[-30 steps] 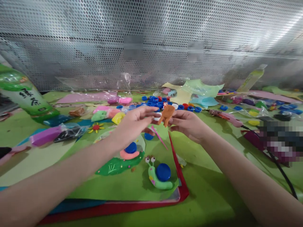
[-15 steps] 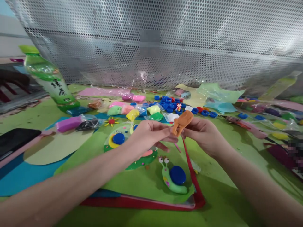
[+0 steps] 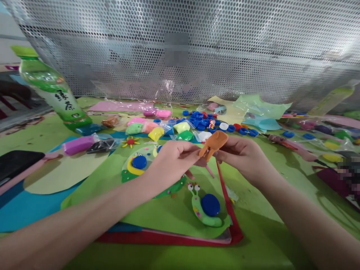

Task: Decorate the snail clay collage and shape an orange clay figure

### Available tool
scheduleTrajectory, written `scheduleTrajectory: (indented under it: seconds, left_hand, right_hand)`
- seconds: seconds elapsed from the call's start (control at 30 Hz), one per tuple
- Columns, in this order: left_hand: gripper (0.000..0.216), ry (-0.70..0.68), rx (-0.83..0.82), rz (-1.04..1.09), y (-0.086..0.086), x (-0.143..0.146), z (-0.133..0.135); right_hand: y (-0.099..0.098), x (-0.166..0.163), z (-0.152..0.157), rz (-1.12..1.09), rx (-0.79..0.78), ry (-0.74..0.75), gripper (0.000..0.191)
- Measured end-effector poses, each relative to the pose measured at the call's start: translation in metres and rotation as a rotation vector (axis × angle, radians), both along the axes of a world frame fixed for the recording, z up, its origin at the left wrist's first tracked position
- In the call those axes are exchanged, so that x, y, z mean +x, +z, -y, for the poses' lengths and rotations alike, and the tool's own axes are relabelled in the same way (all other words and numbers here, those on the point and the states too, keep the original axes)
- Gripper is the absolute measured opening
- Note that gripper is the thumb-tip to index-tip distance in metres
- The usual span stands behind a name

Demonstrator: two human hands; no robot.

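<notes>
Between my two hands, above the green sheet [image 3: 174, 217], is a piece of orange-brown modelling clay [image 3: 217, 140] with a broad rounded end and narrow prongs lower down. My left hand [image 3: 180, 159] pinches it by the prongs. The fingers of my right hand [image 3: 239, 157] are closed on its right side. Below them a green clay snail [image 3: 201, 210] with googly eyes and a blue bottle-cap shell [image 3: 210, 204] lies on the sheet. My left forearm partly hides a round clay picture with a yellow snail [image 3: 131, 168].
A green tea bottle [image 3: 60, 93] stands at the left, near a black phone [image 3: 19, 165]. Bags of coloured clay [image 3: 182, 129] and many blue bottle caps [image 3: 201, 122] lie behind my hands. A glue gun [image 3: 292, 146] rests at the right. Perforated metal [image 3: 180, 82] closes off the back.
The clay piece has tilted slightly in my fingers, and its broad end shows wider. Both hands keep hold of it; the whole view has shifted a little.
</notes>
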State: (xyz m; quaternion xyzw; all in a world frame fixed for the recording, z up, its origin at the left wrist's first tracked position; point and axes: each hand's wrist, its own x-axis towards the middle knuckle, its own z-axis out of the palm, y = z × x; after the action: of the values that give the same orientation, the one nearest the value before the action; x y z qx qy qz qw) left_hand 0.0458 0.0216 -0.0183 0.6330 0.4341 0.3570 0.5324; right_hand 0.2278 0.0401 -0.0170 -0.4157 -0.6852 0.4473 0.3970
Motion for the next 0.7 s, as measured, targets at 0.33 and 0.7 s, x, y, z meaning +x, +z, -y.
scheduleTrajectory:
  seconds: [0.33,0.7]
  left_hand:
    - [0.014,0.192,0.475,-0.253,0.0065,-0.0032,0.0029]
    - [0.018,0.119,0.484,-0.263,0.0003,-0.0014,0.0026]
  right_hand:
    - [0.0064,-0.0031,0.0092,0.017,0.091,-0.094,0.01]
    - [0.0038,-0.0019,0.0059,0.022,0.069,-0.01,0.005]
